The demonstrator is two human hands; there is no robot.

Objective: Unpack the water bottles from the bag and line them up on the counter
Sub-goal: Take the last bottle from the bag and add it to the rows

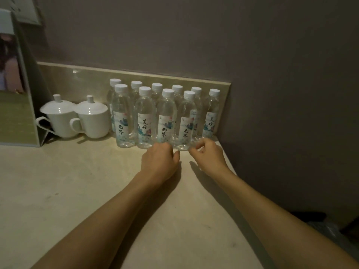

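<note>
Your forearms reach across the counter (77, 181) to the front row of water bottles (145, 117), ranked upright against the backsplash (81, 78). With left hand (159, 159) and right hand (207, 153) loosely curled and gripping nothing, nudge the end bottle (185, 121) low at its base, level with its neighbours.
</note>
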